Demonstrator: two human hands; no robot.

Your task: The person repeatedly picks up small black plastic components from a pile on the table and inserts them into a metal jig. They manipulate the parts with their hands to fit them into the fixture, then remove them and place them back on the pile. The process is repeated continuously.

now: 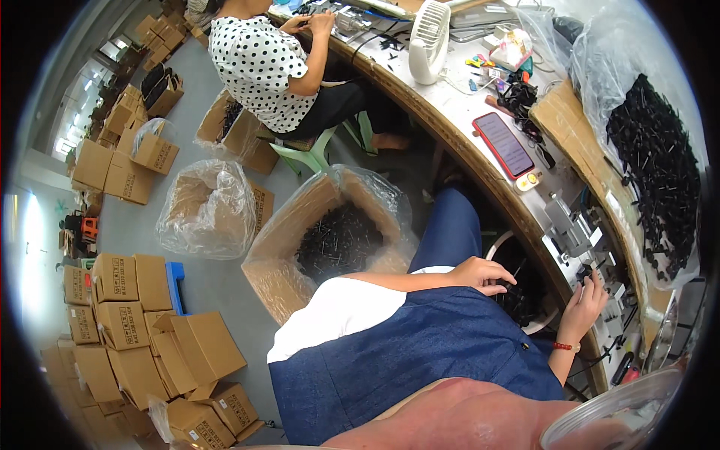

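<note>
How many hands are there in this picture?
4. The wearer's left hand is by the round tub, the right hand near the metal fixture; the co-worker's two hands are at the top.

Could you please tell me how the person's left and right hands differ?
The left hand is by the white-rimmed container; the right hand is at the bench, near the metal fixture. The right hand has a red beaded bracelet at its wrist; the left hand shows none. The left hand points rightward in the picture; the right hand points upward. Both are ungloved.
</note>
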